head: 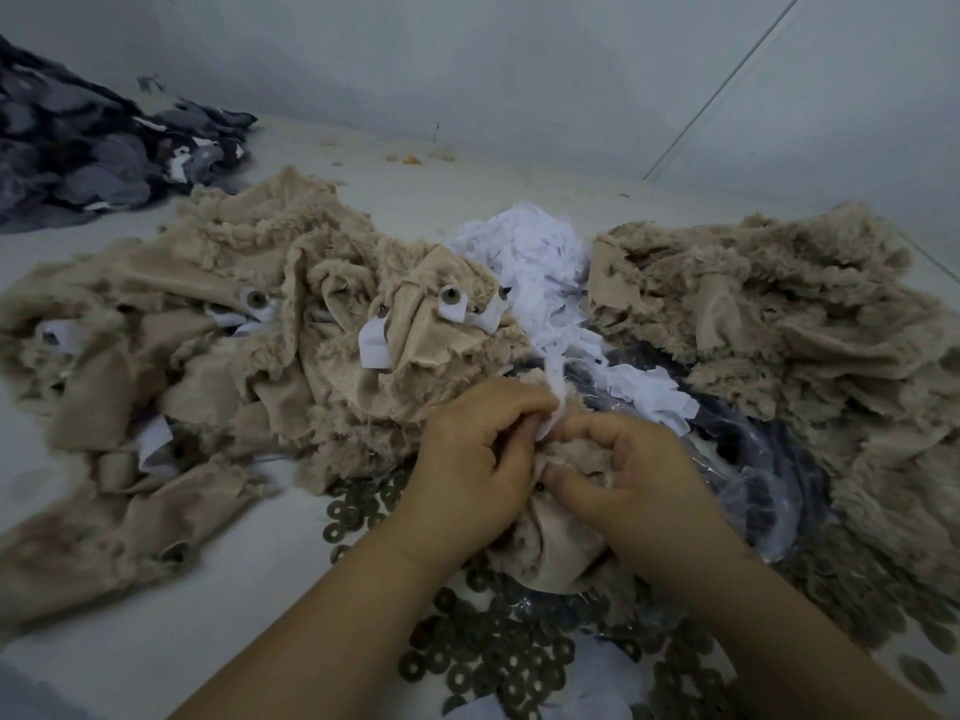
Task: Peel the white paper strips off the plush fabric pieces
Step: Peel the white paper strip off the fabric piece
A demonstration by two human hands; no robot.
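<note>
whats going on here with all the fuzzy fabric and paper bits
A person is peeling paper off plush pieces by hand. The left hand pinches a white paper strip while the right hand holds the beige plush piece it comes from. Beyond them lies a heap of white paper scraps, with beige plush piles to the left and right; some left pieces show white strips. Small ring-shaped washers are scattered near the forearms.
</note>
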